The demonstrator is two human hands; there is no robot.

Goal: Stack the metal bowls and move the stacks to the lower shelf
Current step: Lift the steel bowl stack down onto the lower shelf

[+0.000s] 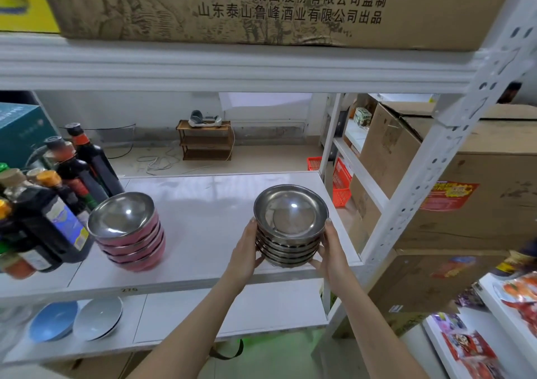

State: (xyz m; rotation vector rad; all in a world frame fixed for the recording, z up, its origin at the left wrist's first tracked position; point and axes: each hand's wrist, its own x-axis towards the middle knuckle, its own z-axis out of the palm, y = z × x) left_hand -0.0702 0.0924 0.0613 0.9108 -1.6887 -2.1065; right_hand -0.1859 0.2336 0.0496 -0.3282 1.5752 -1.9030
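Note:
A stack of several plain steel bowls (290, 227) stands near the front right of the white middle shelf (203, 227). My left hand (247, 247) grips its left side and my right hand (331, 250) grips its right side. Whether the stack rests on the shelf or is lifted just off it, I cannot tell. A second stack of several metal bowls with pink outsides (130, 233) sits on the same shelf to the left, untouched. The lower shelf (232, 311) lies below, nearer to me.
Dark sauce bottles (52, 210) crowd the shelf's left end beside the pink stack. A blue bowl (53, 320) and a grey bowl (97, 317) lean on the lower shelf's left part. A white shelf upright (421, 192) stands right, cardboard boxes (465, 175) behind it.

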